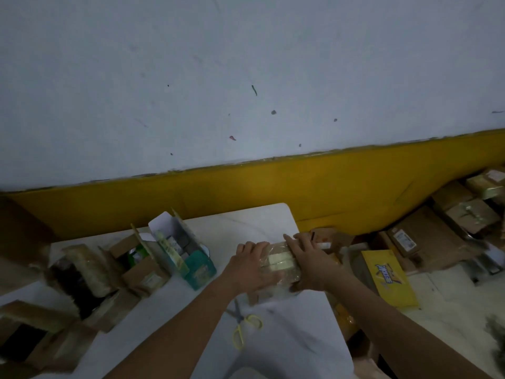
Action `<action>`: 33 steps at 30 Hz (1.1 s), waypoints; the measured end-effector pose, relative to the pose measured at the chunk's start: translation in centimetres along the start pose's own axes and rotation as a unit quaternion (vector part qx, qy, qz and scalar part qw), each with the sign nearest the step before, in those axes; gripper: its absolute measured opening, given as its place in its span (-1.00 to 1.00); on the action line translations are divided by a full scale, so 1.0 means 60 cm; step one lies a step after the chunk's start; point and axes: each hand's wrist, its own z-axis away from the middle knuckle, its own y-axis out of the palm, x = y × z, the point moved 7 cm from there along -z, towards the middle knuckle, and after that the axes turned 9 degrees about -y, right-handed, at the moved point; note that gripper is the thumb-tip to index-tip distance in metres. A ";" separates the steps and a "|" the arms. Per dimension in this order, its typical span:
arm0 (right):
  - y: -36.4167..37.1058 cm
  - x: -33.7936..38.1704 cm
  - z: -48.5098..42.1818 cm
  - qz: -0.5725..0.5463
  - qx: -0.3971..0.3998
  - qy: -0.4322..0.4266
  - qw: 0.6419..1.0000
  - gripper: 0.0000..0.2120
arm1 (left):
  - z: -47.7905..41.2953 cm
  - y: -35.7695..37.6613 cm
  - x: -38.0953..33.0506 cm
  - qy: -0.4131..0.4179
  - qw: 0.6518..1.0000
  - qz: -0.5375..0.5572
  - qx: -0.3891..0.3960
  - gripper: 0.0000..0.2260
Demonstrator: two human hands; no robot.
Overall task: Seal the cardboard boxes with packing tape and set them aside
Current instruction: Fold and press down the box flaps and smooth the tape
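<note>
Small taped box (278,265) sat on white table (259,222), between both hands. Left hand (251,266) gripped its left side, fingers curled over the far edge. Right hand (307,262) lay flat on its right side, fingers straight, pressing. Scissors (243,324) lay just below left wrist. Yellow carton (388,277) right of right forearm, pile of cardboard boxes (426,236) beyond.

Two bare hands are counted, left hand (250,265) and right hand (306,262) | one tape-wrapped brown cardboard box (278,262) at centre | one pair of yellow-handled scissors (243,324) at lower centre | one open teal-and-white carton (188,255) at centre left | one flat yellow box (388,277) at right | at least four taped brown parcels (470,217) at upper right
</note>
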 end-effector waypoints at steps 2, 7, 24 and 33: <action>0.007 0.001 -0.001 -0.148 0.025 0.027 0.988 0.27 | 0.000 -0.003 0.003 -0.015 0.999 0.037 0.016 -0.30; 0.028 -0.020 -0.014 -0.326 -0.035 0.143 0.934 0.15 | -0.002 0.005 0.012 -0.050 0.990 0.119 0.064 -0.39; 0.086 -0.028 0.045 -0.496 -0.161 0.302 0.798 0.08 | -0.001 0.008 0.033 -0.101 0.986 0.134 -0.024 -0.67; 0.100 0.074 -0.013 -0.632 -0.132 0.253 0.720 -0.53 | 0.019 0.028 0.110 -0.156 0.947 0.280 -0.011 -0.53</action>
